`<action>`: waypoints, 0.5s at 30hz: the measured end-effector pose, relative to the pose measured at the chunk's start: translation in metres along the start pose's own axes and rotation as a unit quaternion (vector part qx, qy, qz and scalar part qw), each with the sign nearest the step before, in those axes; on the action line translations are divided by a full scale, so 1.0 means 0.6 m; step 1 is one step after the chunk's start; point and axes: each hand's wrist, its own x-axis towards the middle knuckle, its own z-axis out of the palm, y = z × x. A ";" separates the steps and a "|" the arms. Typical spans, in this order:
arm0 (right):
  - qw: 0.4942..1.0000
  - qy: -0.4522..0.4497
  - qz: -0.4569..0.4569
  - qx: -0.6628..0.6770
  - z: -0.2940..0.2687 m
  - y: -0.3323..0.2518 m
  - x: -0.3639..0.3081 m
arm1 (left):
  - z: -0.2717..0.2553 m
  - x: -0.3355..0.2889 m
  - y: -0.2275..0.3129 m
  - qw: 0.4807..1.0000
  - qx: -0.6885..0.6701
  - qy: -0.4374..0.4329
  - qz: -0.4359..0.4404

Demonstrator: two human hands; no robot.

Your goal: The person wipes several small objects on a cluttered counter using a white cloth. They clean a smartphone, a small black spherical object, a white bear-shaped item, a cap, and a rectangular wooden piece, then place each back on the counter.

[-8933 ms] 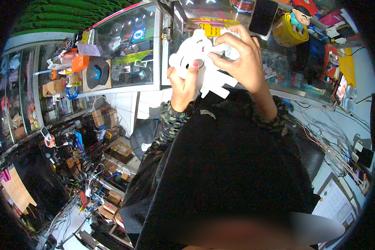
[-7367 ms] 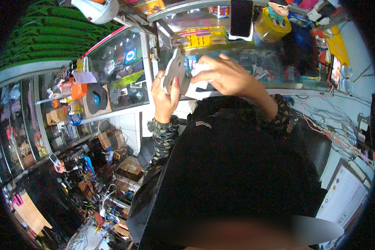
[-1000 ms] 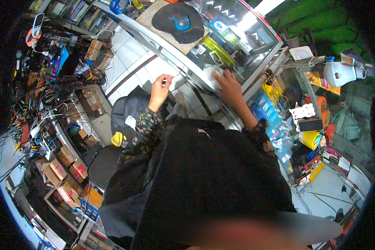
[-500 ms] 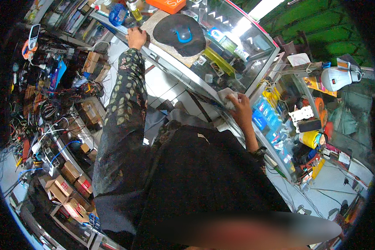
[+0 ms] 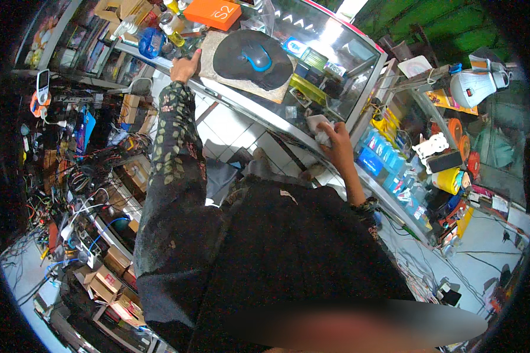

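My right hand (image 5: 339,145) grips a crumpled white cloth or tissue (image 5: 319,125) against the glass counter's near edge, towards its right corner. Over to the left, my left hand (image 5: 184,69) lies on the counter's metal edge (image 5: 229,101), thumb stretched out and nothing seen in it. Just right of that hand, a dark mouse pad (image 5: 225,57) rests on a pale speckled slab (image 5: 209,66). On the pad sits a black computer mouse with blue trim (image 5: 257,57).
Beyond my left hand stand a blue rounded container (image 5: 151,43), small bottles (image 5: 174,36) and an orange box (image 5: 212,13). Blue packs (image 5: 378,154) fill a right-hand display case. A white bulb lamp (image 5: 478,88) is farther right. Cables and cartons (image 5: 105,281) crowd the left.
The view has shifted a little. My left thumb now sticks out from the hand, which stays at the counter edge. My right hand keeps the cloth near the same corner.
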 end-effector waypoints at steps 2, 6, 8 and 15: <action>1.000 0.008 -0.007 0.008 0.000 -0.001 -0.002 | 0.003 -0.013 -0.001 0.997 -0.071 0.016 0.009; 1.000 0.008 0.005 -0.009 0.000 -0.009 -0.006 | 0.013 -0.066 0.002 0.911 -0.402 -0.065 -0.065; 1.000 0.006 0.014 -0.020 0.000 -0.014 -0.008 | 0.027 -0.110 0.006 0.837 -0.535 -0.092 -0.067; 0.999 0.026 0.018 -0.024 -0.001 -0.020 -0.017 | 0.053 -0.225 0.022 0.763 -0.637 -0.105 -0.015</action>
